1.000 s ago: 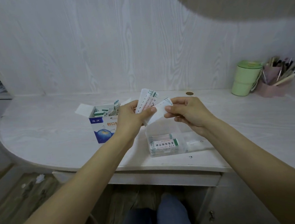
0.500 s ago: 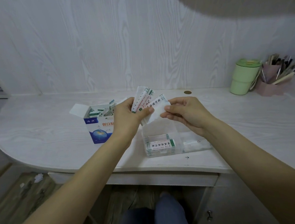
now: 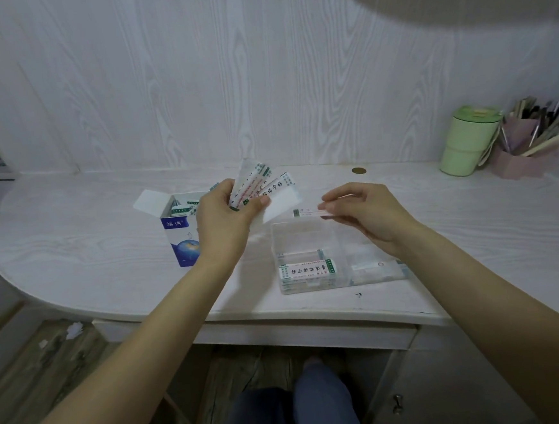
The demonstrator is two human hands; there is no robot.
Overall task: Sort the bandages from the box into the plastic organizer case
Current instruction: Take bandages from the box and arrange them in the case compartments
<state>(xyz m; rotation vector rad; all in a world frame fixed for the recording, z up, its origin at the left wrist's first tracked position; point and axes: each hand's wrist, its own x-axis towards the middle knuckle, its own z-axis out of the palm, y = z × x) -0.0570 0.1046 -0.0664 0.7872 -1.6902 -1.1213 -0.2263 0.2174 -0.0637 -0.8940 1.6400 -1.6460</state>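
Note:
My left hand (image 3: 220, 216) grips a fanned bunch of wrapped bandages (image 3: 263, 188) above the desk, just right of the open blue-and-white bandage box (image 3: 181, 233), which still holds more bandages. My right hand (image 3: 368, 210) pinches a single bandage (image 3: 306, 212) edge-on, over the back of the clear plastic organizer case (image 3: 307, 239). Inside the case's front left compartment lies a stack of bandages (image 3: 307, 269); the right compartment holds some pale pieces.
A green lidded cup (image 3: 466, 142) and a pink holder full of pens (image 3: 527, 148) stand at the back right. A small brown disc (image 3: 358, 170) lies near the wall. The desk's (image 3: 72, 234) curved front edge runs below the case; my knees show beneath.
My right hand has pulled one bandage out of the bunch and moved right, away from my left hand, to above the case. The left hand still holds the rest.

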